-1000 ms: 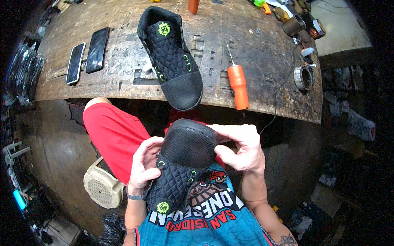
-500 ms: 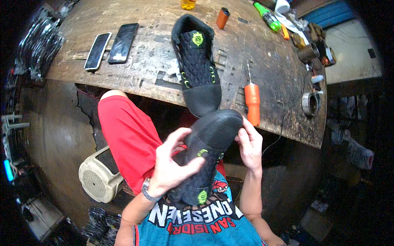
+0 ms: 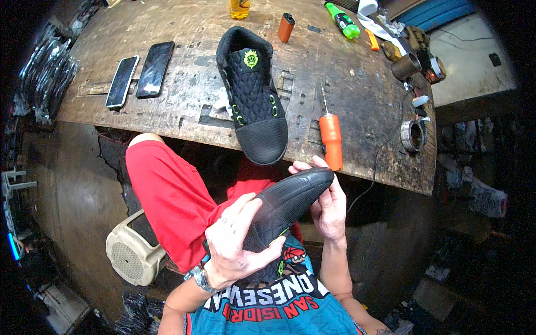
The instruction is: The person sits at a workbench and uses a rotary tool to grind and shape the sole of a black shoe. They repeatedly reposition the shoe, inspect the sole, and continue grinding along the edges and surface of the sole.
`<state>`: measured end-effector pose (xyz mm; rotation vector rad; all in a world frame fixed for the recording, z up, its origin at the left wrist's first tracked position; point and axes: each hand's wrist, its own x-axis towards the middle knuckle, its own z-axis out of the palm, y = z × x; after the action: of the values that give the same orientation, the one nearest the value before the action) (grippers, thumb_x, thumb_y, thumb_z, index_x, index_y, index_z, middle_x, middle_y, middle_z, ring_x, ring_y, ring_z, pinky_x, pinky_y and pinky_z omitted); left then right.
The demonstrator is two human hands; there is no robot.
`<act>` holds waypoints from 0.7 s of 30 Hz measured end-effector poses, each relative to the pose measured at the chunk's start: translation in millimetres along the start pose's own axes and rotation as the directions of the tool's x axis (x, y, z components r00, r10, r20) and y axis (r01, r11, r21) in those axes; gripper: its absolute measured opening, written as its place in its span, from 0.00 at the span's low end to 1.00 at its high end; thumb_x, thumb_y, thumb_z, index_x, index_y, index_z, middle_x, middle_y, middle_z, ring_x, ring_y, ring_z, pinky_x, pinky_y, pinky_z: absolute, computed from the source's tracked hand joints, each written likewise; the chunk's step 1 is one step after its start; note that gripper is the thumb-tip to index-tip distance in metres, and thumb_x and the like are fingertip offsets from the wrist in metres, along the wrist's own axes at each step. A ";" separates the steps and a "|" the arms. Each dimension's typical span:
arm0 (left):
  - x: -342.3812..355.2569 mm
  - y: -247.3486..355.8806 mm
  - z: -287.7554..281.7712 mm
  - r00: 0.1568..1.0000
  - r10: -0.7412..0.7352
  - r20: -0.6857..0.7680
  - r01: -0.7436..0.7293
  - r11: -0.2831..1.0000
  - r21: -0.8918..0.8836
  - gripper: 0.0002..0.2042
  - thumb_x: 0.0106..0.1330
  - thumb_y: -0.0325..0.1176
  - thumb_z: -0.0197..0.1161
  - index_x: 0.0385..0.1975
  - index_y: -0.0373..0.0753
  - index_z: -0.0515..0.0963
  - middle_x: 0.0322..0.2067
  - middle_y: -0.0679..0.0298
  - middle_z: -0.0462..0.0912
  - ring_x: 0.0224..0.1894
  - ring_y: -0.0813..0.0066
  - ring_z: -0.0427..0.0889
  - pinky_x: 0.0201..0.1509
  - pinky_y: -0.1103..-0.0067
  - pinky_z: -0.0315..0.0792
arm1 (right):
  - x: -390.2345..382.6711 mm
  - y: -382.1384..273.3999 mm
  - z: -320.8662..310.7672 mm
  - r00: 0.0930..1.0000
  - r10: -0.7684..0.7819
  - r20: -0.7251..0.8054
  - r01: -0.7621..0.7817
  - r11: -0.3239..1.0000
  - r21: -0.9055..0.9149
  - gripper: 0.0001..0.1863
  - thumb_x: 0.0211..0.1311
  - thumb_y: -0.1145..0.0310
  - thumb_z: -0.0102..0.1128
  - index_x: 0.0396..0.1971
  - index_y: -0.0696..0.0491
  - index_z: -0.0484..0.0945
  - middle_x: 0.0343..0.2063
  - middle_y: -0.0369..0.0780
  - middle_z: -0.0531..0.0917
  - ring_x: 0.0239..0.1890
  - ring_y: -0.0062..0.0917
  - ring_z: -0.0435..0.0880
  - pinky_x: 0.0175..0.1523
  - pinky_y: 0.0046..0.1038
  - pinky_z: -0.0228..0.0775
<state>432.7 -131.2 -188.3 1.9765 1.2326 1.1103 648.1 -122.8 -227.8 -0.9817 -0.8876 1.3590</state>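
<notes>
The worn wooden worktop (image 3: 167, 33) filled the upper part of the view, and on it lay a black quilted shoe (image 3: 251, 100) with green eyelets, toe toward us. Below its edge, over our red shorts (image 3: 167, 201), we held the second black shoe (image 3: 285, 209) in our lap, turned so its sole edge and toe faced up. Our left hand (image 3: 234, 245) was closed around the middle of that shoe, fingers wrapped over the upper; our right hand (image 3: 329, 209) cupped the toe from behind, fingers curled against the sole. We judged this to be an inspection step, checking the join of sole and upper, and the next move seemed to call for turning the shoe further while keeping both grips firm. An orange-handled awl (image 3: 331, 139) rested near the worktop's near edge, just beyond the right hand. Two phones (image 3: 139, 75) lay at the left, and an orange lighter (image 3: 286, 28) farther back.
</notes>
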 end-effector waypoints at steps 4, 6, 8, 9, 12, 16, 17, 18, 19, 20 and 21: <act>-3.7 0.0 1.3 1.000 0.027 -0.015 -0.027 0.999 0.025 0.36 0.43 0.37 0.82 0.55 0.29 0.77 0.48 0.41 0.84 0.49 0.48 0.88 0.55 0.64 0.82 | -1.5 0.0 0.4 1.000 -0.005 0.008 0.005 1.000 -0.001 0.39 0.76 0.50 0.56 0.73 0.62 0.56 0.65 0.57 0.72 0.69 0.45 0.74 0.71 0.44 0.69; -5.8 -0.8 2.1 0.999 0.030 -0.017 -0.029 0.999 0.030 0.36 0.43 0.37 0.81 0.55 0.29 0.77 0.48 0.40 0.84 0.49 0.48 0.88 0.54 0.64 0.82 | -2.4 -0.2 0.7 1.000 -0.009 0.008 0.009 1.000 -0.005 0.40 0.76 0.50 0.56 0.73 0.62 0.56 0.65 0.57 0.72 0.68 0.45 0.74 0.71 0.44 0.68; -7.9 -2.6 3.0 0.999 0.049 -0.022 -0.048 0.998 0.032 0.36 0.45 0.39 0.82 0.55 0.30 0.76 0.49 0.42 0.84 0.48 0.48 0.87 0.53 0.66 0.83 | -2.8 0.6 -0.1 1.000 -0.012 0.009 0.012 1.000 -0.027 0.40 0.76 0.49 0.56 0.73 0.62 0.56 0.65 0.57 0.73 0.68 0.45 0.74 0.71 0.44 0.68; -9.1 -3.5 3.4 0.999 0.041 -0.021 -0.041 0.999 0.028 0.36 0.45 0.39 0.82 0.55 0.31 0.76 0.50 0.43 0.83 0.48 0.49 0.87 0.52 0.66 0.83 | -3.0 1.7 -0.7 1.000 -0.018 0.012 0.019 0.999 -0.028 0.40 0.76 0.49 0.56 0.73 0.62 0.56 0.65 0.57 0.73 0.68 0.45 0.74 0.71 0.44 0.68; -10.6 -5.6 4.4 0.998 0.066 -0.023 -0.066 0.997 0.027 0.38 0.43 0.39 0.82 0.56 0.29 0.75 0.49 0.41 0.83 0.48 0.48 0.87 0.53 0.64 0.82 | -4.1 6.2 -2.7 1.000 -0.013 0.011 0.013 0.999 -0.035 0.40 0.76 0.50 0.56 0.73 0.63 0.56 0.65 0.57 0.73 0.68 0.44 0.74 0.71 0.44 0.68; -5.0 -7.6 1.5 0.999 -0.009 0.051 0.010 1.000 -0.025 0.42 0.43 0.41 0.84 0.59 0.30 0.70 0.47 0.46 0.82 0.48 0.51 0.85 0.56 0.67 0.79 | -8.6 2.2 0.2 1.000 0.013 0.011 -0.011 0.991 -0.135 0.41 0.74 0.48 0.57 0.72 0.63 0.58 0.64 0.55 0.75 0.67 0.43 0.76 0.71 0.43 0.67; -2.9 -7.7 -0.1 0.995 -0.076 0.071 0.079 0.996 -0.035 0.43 0.42 0.41 0.85 0.59 0.30 0.70 0.47 0.48 0.81 0.48 0.53 0.84 0.56 0.68 0.77 | -7.6 -2.3 1.1 0.999 0.037 0.006 -0.036 0.983 -0.180 0.42 0.74 0.46 0.58 0.72 0.63 0.59 0.64 0.55 0.75 0.67 0.43 0.76 0.71 0.43 0.67; 1.2 -10.4 -0.9 0.993 -0.093 0.074 0.097 0.994 -0.051 0.44 0.42 0.42 0.85 0.60 0.30 0.69 0.46 0.50 0.81 0.48 0.55 0.83 0.57 0.69 0.76 | -6.3 -10.6 -0.6 0.997 0.038 0.073 -0.017 0.964 -0.264 0.43 0.71 0.44 0.59 0.71 0.63 0.61 0.63 0.54 0.77 0.66 0.41 0.77 0.71 0.42 0.66; 7.5 -17.0 -1.7 0.980 -0.137 0.145 0.160 0.974 -0.158 0.45 0.43 0.41 0.86 0.60 0.32 0.68 0.46 0.54 0.80 0.50 0.62 0.82 0.59 0.72 0.74 | -2.7 -20.8 -3.9 0.989 0.056 0.135 -0.006 0.938 -0.347 0.44 0.69 0.42 0.61 0.70 0.64 0.64 0.62 0.53 0.78 0.66 0.40 0.77 0.71 0.41 0.65; 12.5 -21.0 -1.8 0.958 -0.199 0.208 0.256 0.919 -0.299 0.43 0.44 0.40 0.85 0.60 0.32 0.68 0.47 0.55 0.80 0.50 0.65 0.82 0.59 0.73 0.74 | 0.2 -27.8 -4.3 0.983 0.074 0.165 -0.015 0.944 -0.330 0.48 0.65 0.37 0.63 0.69 0.63 0.67 0.60 0.51 0.80 0.65 0.38 0.77 0.71 0.39 0.65; 17.5 -25.4 -0.9 0.916 -0.273 0.293 0.382 0.815 -0.436 0.42 0.44 0.39 0.85 0.59 0.32 0.69 0.47 0.57 0.80 0.50 0.67 0.81 0.59 0.73 0.74 | 16.8 -39.6 -16.6 0.921 -0.112 0.374 0.338 0.710 -0.618 0.43 0.65 0.43 0.68 0.69 0.60 0.69 0.60 0.52 0.79 0.65 0.39 0.77 0.71 0.40 0.65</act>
<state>424.7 -104.5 -201.5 1.3928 1.0059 0.8879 678.3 -105.6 -197.6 -1.1553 -1.7753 0.9838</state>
